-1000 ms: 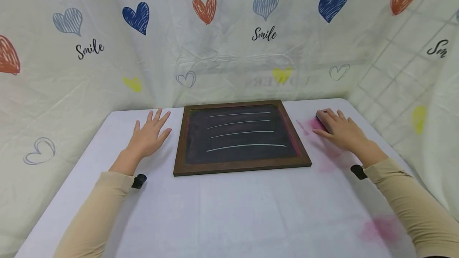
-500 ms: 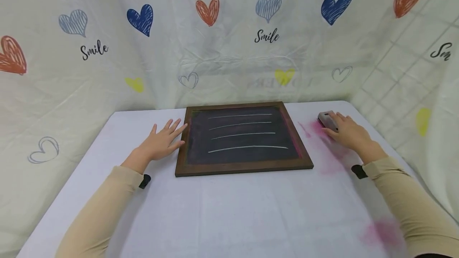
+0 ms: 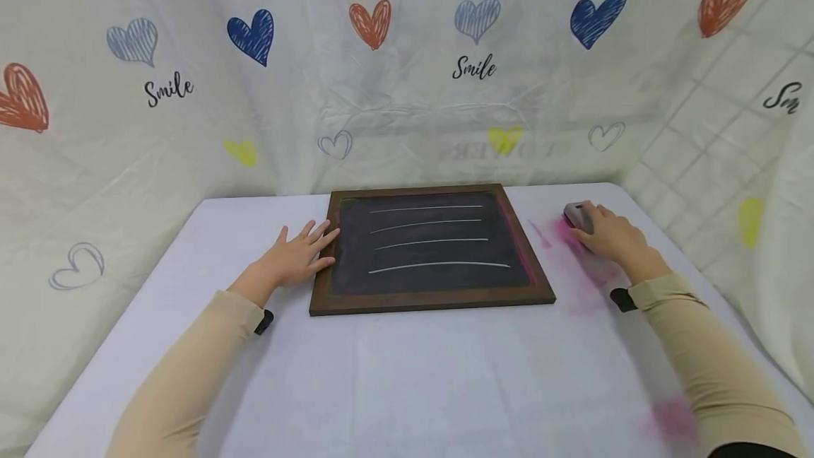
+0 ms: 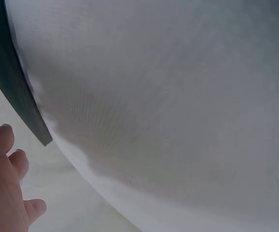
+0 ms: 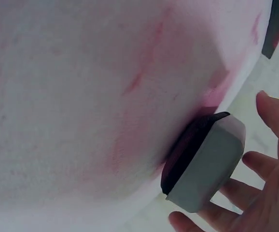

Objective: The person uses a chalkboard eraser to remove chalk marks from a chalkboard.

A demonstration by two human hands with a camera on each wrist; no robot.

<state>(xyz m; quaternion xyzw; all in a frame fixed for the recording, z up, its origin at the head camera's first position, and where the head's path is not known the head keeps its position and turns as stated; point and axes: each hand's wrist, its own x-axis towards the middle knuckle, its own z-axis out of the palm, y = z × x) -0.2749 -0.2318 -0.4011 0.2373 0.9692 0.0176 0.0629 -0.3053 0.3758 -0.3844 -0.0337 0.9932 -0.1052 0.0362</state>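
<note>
A framed chalkboard [image 3: 439,281] lies flat on the white table with several white chalk lines [image 3: 429,239] across it. My left hand [image 3: 289,260] rests at its left frame, fingers spread, fingertips over the wood and the board's edge. In the left wrist view the left fingers [image 4: 19,164] are stretched beside the dark frame [image 4: 14,82]. Right of the board, a grey eraser [image 5: 207,164] with a black felt face stands on the table, felt side down. My right hand [image 3: 613,235] is at its right end, fingers over it; in the right wrist view the thumb stays apart.
Pink chalk smudges [image 3: 594,274] mark the white tablecloth [image 3: 413,380] near the eraser, with another pink stain [image 3: 674,417] nearer the front right. A white curtain [image 3: 407,90] printed with hearts hangs close behind the table and along both sides.
My left hand has moved right and down onto the board's left frame. The right hand has shifted from over the eraser toward its right end, showing more of the grey top.
</note>
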